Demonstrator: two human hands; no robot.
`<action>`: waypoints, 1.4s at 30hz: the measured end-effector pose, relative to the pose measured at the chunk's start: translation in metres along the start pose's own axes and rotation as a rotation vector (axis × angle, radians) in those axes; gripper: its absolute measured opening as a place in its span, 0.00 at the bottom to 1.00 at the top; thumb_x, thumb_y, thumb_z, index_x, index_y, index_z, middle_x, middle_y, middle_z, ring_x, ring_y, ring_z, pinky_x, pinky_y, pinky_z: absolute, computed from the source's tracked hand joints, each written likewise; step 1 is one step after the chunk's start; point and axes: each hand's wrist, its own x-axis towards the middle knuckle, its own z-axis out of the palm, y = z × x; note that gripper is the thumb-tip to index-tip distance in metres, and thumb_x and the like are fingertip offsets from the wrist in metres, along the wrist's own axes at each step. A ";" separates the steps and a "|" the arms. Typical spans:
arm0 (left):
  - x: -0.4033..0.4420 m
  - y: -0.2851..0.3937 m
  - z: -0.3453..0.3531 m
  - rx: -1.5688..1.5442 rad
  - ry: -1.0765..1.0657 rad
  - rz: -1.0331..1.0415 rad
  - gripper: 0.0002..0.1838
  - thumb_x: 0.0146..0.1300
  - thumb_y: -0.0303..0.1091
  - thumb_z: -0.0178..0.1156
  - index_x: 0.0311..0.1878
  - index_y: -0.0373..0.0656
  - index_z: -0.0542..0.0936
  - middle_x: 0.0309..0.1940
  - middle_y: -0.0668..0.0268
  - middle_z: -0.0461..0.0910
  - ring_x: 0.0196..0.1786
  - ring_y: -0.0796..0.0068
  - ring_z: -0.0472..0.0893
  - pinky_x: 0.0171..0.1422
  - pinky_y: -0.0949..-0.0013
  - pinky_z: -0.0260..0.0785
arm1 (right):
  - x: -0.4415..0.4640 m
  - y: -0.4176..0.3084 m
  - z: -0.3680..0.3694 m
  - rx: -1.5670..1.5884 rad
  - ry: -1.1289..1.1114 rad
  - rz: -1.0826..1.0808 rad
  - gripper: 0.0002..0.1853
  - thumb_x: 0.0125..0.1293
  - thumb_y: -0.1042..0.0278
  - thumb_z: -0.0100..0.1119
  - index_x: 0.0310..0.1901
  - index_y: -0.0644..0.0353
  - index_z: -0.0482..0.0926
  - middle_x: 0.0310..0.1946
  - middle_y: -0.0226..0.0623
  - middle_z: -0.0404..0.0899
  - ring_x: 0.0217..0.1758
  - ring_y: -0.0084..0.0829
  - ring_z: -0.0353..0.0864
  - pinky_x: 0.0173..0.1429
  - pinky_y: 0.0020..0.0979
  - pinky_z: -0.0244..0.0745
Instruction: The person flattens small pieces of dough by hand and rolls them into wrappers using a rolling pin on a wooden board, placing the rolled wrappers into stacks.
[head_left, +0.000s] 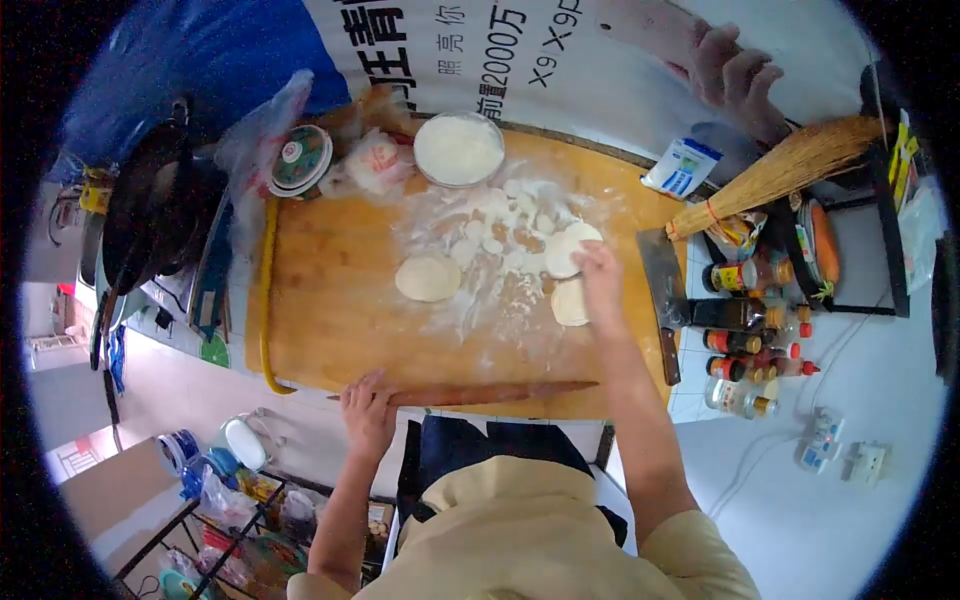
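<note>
My left hand [368,408] is closed over the left end of a long tapered wooden rolling pin [490,393], which lies along the board's near edge. Farther right, my right hand [601,278] pinches the edge of a thin round dough wrapper [570,246]. Just below that wrapper lies another flat dough round [570,302], partly beside my wrist. A rolled dough round [428,277] rests left of the floury patch. Several small dough pieces [492,244] are scattered across the flour in the middle.
On the wooden board [330,330], a bowl of flour [459,149] stands at the back, near a lidded tub [301,160]. A cleaver [662,285] lies along the right edge. Beyond it are several bottles [735,314] and a straw brush [780,172]. A dark wok [150,200] stands left.
</note>
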 end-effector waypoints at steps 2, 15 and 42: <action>0.000 0.003 -0.001 -0.011 0.002 0.026 0.13 0.47 0.27 0.61 0.40 0.47 0.81 0.56 0.63 0.75 0.59 0.57 0.72 0.63 0.51 0.60 | 0.018 0.001 -0.008 -0.084 0.175 -0.055 0.13 0.61 0.78 0.57 0.47 0.66 0.75 0.40 0.38 0.79 0.42 0.29 0.78 0.49 0.29 0.72; -0.003 0.018 -0.001 -0.002 -0.007 0.019 0.12 0.48 0.26 0.63 0.39 0.45 0.80 0.55 0.61 0.75 0.58 0.55 0.73 0.61 0.53 0.62 | 0.003 -0.049 0.132 -0.771 -0.320 -0.678 0.08 0.57 0.71 0.60 0.39 0.58 0.81 0.39 0.42 0.75 0.46 0.45 0.74 0.49 0.41 0.72; 0.029 -0.015 0.001 -0.017 -0.008 0.063 0.12 0.47 0.27 0.63 0.38 0.46 0.81 0.54 0.62 0.75 0.55 0.56 0.73 0.59 0.54 0.61 | -0.164 0.003 0.032 -0.518 -0.429 -0.316 0.19 0.59 0.73 0.60 0.54 0.55 0.77 0.53 0.41 0.73 0.55 0.43 0.74 0.57 0.39 0.71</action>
